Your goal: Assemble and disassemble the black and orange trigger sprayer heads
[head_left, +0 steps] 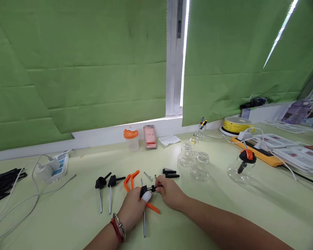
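Black fitting (144, 190): one, held between the two hands, low over the table (75, 222). Left hand (134, 206): fingers and thumb closed round the fitting. Right hand (170, 192): fingertips pinched a thin black part at its right end. Black-headed rods (112, 181): two, lay leftward. Spring pieces (170, 173): two, lay beyond the right hand. Orange-and-black-capped jar (247, 157): one, stood at far right.

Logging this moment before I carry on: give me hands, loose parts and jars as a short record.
Left hand: holds black fitting
Right hand: pinches thin dark part beside it
Left of hands: two black heads with metal tubes
Beyond hands: orange levers, black pieces with springs
Right side: clear jars, one bottle with black-and-orange top
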Action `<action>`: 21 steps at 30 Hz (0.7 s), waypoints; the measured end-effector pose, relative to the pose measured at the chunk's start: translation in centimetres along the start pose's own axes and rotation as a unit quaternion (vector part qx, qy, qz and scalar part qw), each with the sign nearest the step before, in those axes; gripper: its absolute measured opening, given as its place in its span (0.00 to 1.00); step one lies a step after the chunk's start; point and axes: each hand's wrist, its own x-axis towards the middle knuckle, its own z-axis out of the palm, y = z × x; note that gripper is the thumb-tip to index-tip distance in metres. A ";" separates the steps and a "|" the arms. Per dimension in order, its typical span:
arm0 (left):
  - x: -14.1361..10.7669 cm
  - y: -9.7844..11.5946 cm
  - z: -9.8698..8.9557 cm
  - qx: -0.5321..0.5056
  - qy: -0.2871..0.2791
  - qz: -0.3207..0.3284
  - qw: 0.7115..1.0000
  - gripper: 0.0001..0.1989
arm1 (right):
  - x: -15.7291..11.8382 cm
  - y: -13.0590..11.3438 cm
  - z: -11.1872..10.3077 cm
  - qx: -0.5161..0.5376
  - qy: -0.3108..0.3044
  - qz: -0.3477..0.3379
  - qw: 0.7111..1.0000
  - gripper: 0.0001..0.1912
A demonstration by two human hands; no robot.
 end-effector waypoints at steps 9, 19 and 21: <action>0.2 0.0 -0.1 0.004 -0.014 -0.008 1.000 0.15 | -0.1 -0.1 -0.1 -0.010 -0.004 -0.005 1.000 0.07; 0.2 0.0 -0.2 -0.024 -0.009 -0.014 1.000 0.16 | 0.1 0.4 0.0 -0.008 0.001 -0.014 1.000 0.09; 0.2 0.1 -0.2 -0.026 -0.007 -0.017 0.999 0.16 | 0.0 0.2 -0.1 -0.010 0.000 -0.014 1.000 0.09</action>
